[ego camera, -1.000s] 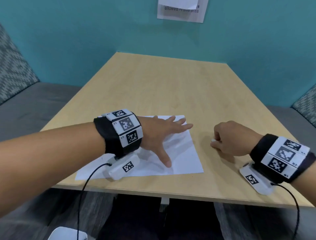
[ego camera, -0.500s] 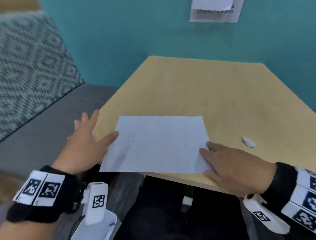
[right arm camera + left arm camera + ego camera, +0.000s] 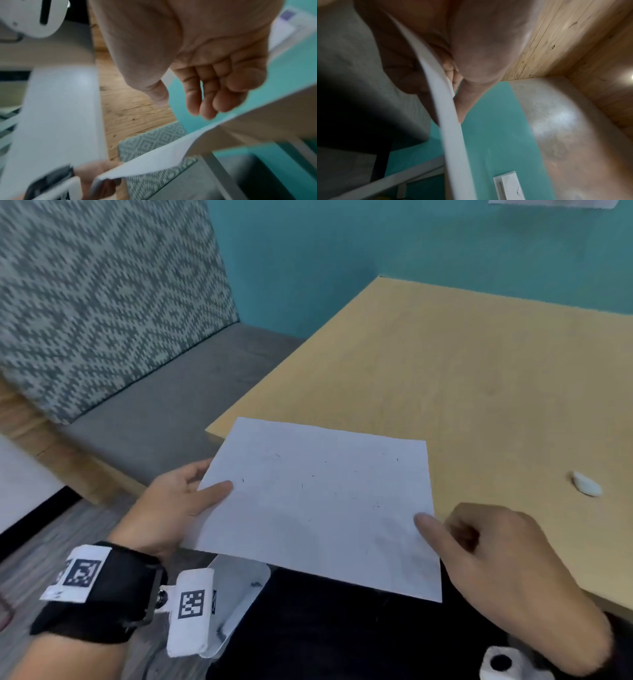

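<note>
Head view, with wrist views in support: a light wooden table (image 3: 479, 364) fills the right half of the frame, its near left corner at the centre; a bench with a patterned backrest (image 3: 102, 296) occupies the upper left, against a teal wall (image 3: 308, 251). A white sheet of paper (image 3: 318, 501) sits at lower centre, bearing a few faint marks, its far part over the table's near corner and its near part projecting past the table edge. The left hand (image 3: 171, 508), at lower left, pinches the sheet's left edge, thumb on top and fingers beneath, as the left wrist view confirms. The right hand (image 3: 507, 570), at lower right, lays one digit on the sheet's right margin, the other fingers loosely curled beside the edge; whether they clasp the paper cannot be told. A small white object (image 3: 586, 484) lies on the table at the right edge of the frame, well apart from the sheet
</note>
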`<state>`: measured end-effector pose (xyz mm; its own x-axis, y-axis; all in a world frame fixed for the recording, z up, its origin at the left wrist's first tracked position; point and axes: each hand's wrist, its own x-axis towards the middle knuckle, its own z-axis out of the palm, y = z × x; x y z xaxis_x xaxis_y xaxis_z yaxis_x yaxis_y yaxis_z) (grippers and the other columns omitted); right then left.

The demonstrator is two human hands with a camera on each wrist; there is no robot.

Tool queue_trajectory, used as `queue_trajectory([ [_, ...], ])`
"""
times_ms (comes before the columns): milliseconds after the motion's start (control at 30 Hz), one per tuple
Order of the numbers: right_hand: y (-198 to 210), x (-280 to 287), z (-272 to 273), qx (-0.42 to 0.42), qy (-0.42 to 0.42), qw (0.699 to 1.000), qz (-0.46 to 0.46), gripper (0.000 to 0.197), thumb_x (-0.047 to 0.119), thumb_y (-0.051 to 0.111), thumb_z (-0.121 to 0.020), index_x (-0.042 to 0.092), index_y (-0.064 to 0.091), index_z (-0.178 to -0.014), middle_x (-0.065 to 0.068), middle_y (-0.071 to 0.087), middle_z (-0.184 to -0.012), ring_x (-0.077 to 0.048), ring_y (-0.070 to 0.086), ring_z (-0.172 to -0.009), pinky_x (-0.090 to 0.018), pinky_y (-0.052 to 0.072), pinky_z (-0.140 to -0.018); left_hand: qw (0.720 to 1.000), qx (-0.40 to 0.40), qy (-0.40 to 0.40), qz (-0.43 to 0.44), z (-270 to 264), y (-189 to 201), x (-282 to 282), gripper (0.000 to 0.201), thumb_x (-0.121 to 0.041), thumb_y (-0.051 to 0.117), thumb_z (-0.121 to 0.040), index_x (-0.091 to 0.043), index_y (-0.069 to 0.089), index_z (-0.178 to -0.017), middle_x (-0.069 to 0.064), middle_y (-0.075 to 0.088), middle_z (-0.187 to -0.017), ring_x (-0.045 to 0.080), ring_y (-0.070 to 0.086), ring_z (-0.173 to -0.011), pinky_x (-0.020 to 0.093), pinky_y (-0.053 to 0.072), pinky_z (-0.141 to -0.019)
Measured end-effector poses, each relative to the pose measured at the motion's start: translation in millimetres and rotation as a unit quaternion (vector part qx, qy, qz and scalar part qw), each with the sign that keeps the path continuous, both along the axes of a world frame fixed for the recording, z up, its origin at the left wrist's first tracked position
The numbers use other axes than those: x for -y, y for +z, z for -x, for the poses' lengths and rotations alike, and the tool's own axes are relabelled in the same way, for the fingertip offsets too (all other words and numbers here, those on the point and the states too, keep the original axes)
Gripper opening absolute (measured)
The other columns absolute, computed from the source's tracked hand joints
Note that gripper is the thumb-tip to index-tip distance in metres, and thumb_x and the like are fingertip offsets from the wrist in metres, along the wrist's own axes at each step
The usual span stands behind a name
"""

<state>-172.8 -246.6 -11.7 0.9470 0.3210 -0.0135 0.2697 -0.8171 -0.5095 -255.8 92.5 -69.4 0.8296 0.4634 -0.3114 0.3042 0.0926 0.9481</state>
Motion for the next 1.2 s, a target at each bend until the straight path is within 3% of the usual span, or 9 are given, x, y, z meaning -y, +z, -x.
queue_trajectory([
  [167,-38,16,18,-0.332,-0.014,0.942,-0.049,0.079,0.084,0.049,-0.061,0.012,0.072,-0.082,-0.005,0.075,-0.074,-0.024,0.073,-0.064,-0.046,0.06,-0.074,1.0,0.014,0.004,0.013,42,-11,-3,0.092,-0.047,0.096,-0.038,-0.017,0.067,-0.12,0.015,0.075,-0.107,0.034,0.075,-0.089,0.039,0.063,-0.071],
  [267,-56,0,19,-0.466,0.017,0.85,-0.247,0.075,0.07,0.065,-0.059,0.016,0.068,-0.111,-0.004,0.076,-0.103,-0.024,0.073,-0.094,-0.045,0.055,-0.086,0.999,0.008,0.023,0.03,65,-19,-1,0.102,-0.053,0.098,-0.028,-0.017,0.067,-0.118,0.015,0.076,-0.106,0.031,0.075,-0.085,0.035,0.062,-0.065],
  [367,-62,-27,14,-0.481,0.057,0.798,-0.358,0.063,0.049,0.072,-0.069,0.016,0.063,-0.122,-0.003,0.07,-0.121,-0.027,0.067,-0.111,-0.046,0.052,-0.096,0.998,-0.006,0.043,0.037,85,-23,-5,0.096,-0.047,0.098,-0.031,-0.016,0.067,-0.117,0.016,0.076,-0.105,0.028,0.076,-0.081,0.032,0.061,-0.061],
  [433,-66,-48,10,-0.473,0.066,0.795,-0.373,0.053,0.038,0.075,-0.075,0.014,0.064,-0.121,-0.006,0.07,-0.121,-0.028,0.067,-0.11,-0.046,0.053,-0.095,0.998,-0.012,0.054,0.034,97,-30,-13,0.09,-0.043,0.097,-0.036,-0.015,0.067,-0.116,0.015,0.076,-0.104,0.028,0.076,-0.082,0.033,0.062,-0.062],
  [567,-77,-91,4,-0.459,0.05,0.81,-0.361,0.035,0.014,0.067,-0.085,0.009,0.064,-0.12,-0.008,0.072,-0.116,-0.029,0.069,-0.105,-0.048,0.052,-0.093,0.993,-0.027,0.103,0.043,115,-45,-34,0.042,-0.016,0.081,-0.079,-0.013,0.065,-0.117,0.016,0.076,-0.104,0.027,0.076,-0.079,0.034,0.062,-0.065],
  [700,-96,-128,2,-0.449,0.068,0.835,-0.312,0.031,0.007,0.069,-0.085,0.011,0.066,-0.115,-0.005,0.073,-0.113,-0.026,0.071,-0.102,-0.049,0.054,-0.092,0.991,-0.03,0.123,0.05,129,-70,-57,0.058,-0.027,0.089,-0.07,-0.011,0.063,-0.119,0.017,0.076,-0.103,0.028,0.076,-0.081,0.034,0.062,-0.065],
  [800,-116,-152,-1,-0.445,0.087,0.849,-0.271,0.031,0.011,0.072,-0.083,0.013,0.066,-0.114,-0.006,0.071,-0.115,-0.029,0.068,-0.106,-0.054,0.05,-0.097,0.988,-0.048,0.144,0.04,137,-91,-70,0.037,-0.011,0.072,-0.085,-0.008,0.061,-0.121,0.016,0.076,-0.101,0.028,0.076,-0.081,0.034,0.062,-0.067],
  [967,-137,-187,-8,-0.456,0.112,0.855,-0.221,0.038,0.02,0.076,-0.076,0.014,0.066,-0.112,-0.008,0.07,-0.115,-0.033,0.065,-0.107,-0.057,0.048,-0.098,0.98,-0.079,0.177,0.045,149,-131,-80,0.026,-0.008,0.068,-0.091,-0.013,0.062,-0.116,0.014,0.077,-0.097,0.028,0.075,-0.078,0.035,0.059,-0.063],
  [1200,-177,-219,-25,-0.474,0.111,0.861,-0.143,0.036,0.017,0.074,-0.076,0.015,0.067,-0.111,-0.006,0.07,-0.115,-0.034,0.066,-0.106,-0.054,0.049,-0.098,0.973,-0.123,0.186,0.055,156,-195,-89,0.024,-0.013,0.071,-0.091,-0.018,0.063,-0.113,0.007,0.078,-0.099,0.031,0.075,-0.089,0.05,0.058,-0.082],
])
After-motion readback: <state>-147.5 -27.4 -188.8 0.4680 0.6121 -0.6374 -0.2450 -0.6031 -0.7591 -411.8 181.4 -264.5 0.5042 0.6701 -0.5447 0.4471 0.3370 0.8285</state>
